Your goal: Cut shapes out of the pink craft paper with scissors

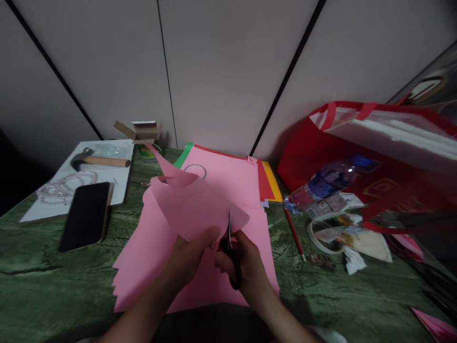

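Observation:
My left hand point(194, 255) grips the lower edge of a curved, partly cut piece of pink paper point(193, 202), thumb on top. A long strip of that paper curls up and away at its far left. In my right hand point(246, 269) is a pair of scissors point(233, 262) with black handles, fingers through the loops. The blades point away from me, and the paper lies across them near its right end. Beneath both hands spreads a stack of pink sheets point(143, 271). Green, red and yellow sheets point(272, 181) show at its far edges.
On the left lie a phone point(85, 216), a claw hammer point(103, 161) and a string of beads point(67, 186). An opened small box point(146, 131) stands behind. To the right are a red pencil point(294, 233), a tape roll point(314, 238), a water bottle point(330, 181) and a red bag point(300, 152).

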Demonstrator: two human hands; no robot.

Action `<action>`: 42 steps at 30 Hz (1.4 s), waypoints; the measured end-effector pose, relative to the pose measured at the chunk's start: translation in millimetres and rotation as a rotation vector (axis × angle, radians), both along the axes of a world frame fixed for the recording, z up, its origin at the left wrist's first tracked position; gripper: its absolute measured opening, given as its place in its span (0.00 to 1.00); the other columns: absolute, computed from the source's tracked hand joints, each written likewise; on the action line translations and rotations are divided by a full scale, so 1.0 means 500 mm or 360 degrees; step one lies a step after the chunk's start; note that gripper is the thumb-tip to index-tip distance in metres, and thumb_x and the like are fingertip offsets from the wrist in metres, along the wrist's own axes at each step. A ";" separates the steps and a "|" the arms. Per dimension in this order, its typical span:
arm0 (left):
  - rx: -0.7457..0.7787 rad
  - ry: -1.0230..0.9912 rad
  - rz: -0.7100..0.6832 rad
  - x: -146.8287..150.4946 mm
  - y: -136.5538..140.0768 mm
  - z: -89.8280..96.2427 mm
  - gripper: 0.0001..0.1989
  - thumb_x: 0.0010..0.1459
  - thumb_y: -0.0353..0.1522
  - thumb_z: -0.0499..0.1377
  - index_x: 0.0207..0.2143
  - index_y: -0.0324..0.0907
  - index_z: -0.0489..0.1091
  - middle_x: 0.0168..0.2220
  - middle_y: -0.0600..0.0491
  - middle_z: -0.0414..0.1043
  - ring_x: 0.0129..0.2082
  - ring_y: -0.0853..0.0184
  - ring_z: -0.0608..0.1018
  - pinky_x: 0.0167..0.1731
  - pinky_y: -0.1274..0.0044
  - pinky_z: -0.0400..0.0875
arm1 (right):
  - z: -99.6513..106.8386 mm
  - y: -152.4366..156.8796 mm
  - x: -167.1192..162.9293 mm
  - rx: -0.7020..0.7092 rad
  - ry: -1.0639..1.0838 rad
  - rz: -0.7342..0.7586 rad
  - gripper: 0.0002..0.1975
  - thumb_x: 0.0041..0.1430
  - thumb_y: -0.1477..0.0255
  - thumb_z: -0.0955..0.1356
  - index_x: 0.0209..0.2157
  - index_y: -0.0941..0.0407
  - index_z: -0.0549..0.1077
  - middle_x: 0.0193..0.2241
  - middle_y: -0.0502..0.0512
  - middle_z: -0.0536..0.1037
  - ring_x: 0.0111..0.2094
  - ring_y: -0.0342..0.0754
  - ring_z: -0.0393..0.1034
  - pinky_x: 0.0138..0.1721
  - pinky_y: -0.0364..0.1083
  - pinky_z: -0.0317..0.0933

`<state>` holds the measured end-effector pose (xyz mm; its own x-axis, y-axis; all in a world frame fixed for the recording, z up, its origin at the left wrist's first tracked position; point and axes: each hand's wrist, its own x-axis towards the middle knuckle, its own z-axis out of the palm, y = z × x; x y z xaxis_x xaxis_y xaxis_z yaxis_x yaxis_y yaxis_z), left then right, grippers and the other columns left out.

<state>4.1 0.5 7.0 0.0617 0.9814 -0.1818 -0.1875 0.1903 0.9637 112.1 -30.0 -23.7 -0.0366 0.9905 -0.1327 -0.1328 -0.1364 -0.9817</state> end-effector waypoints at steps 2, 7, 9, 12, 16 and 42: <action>-0.0050 -0.0129 -0.0122 -0.001 0.001 -0.002 0.12 0.41 0.35 0.57 0.11 0.44 0.59 0.10 0.57 0.63 0.12 0.70 0.66 0.14 0.76 0.66 | 0.001 0.000 0.001 -0.0006 -0.0001 0.0001 0.19 0.41 0.62 0.73 0.31 0.54 0.64 0.16 0.42 0.64 0.17 0.41 0.57 0.18 0.40 0.52; -0.0054 -0.0186 -0.0155 -0.005 0.001 -0.010 0.13 0.43 0.35 0.58 0.11 0.44 0.61 0.11 0.57 0.64 0.13 0.70 0.67 0.15 0.77 0.66 | 0.000 0.000 0.003 0.0017 0.0004 0.0013 0.19 0.41 0.62 0.73 0.31 0.54 0.63 0.15 0.42 0.64 0.16 0.41 0.58 0.17 0.40 0.53; -0.0052 -0.0201 -0.0150 -0.005 0.001 -0.013 0.13 0.42 0.35 0.59 0.11 0.44 0.61 0.11 0.57 0.64 0.13 0.69 0.68 0.15 0.76 0.67 | -0.001 0.000 0.002 0.0001 0.0015 0.0002 0.19 0.42 0.62 0.73 0.31 0.54 0.63 0.15 0.42 0.64 0.16 0.41 0.58 0.17 0.40 0.54; -0.0063 -0.0211 -0.0168 -0.005 0.000 -0.014 0.13 0.43 0.35 0.58 0.12 0.44 0.60 0.11 0.57 0.63 0.14 0.69 0.69 0.17 0.75 0.67 | 0.002 -0.001 0.001 -0.0023 0.0011 -0.0004 0.19 0.41 0.63 0.73 0.31 0.54 0.63 0.16 0.43 0.66 0.16 0.41 0.59 0.17 0.40 0.55; -0.0061 -0.0247 -0.0177 -0.006 -0.001 -0.013 0.12 0.44 0.34 0.58 0.13 0.44 0.59 0.11 0.58 0.63 0.12 0.70 0.68 0.15 0.76 0.66 | 0.009 0.000 -0.002 -0.0051 -0.0015 -0.0009 0.18 0.41 0.64 0.73 0.29 0.54 0.62 0.15 0.42 0.65 0.16 0.41 0.59 0.17 0.40 0.54; -0.0049 -0.0469 -0.0169 -0.011 0.002 -0.023 0.10 0.45 0.30 0.59 0.15 0.43 0.61 0.13 0.59 0.63 0.12 0.71 0.68 0.14 0.78 0.66 | 0.004 -0.003 -0.001 -0.0093 0.0004 -0.0059 0.18 0.41 0.66 0.74 0.29 0.56 0.63 0.13 0.41 0.66 0.13 0.39 0.60 0.14 0.37 0.55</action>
<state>-1.6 1.3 -4.4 0.2178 0.9610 -0.1705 -0.4352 0.2520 0.8644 111.4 -31.3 -21.9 -0.0005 0.9818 -0.1900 -0.1413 -0.1882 -0.9719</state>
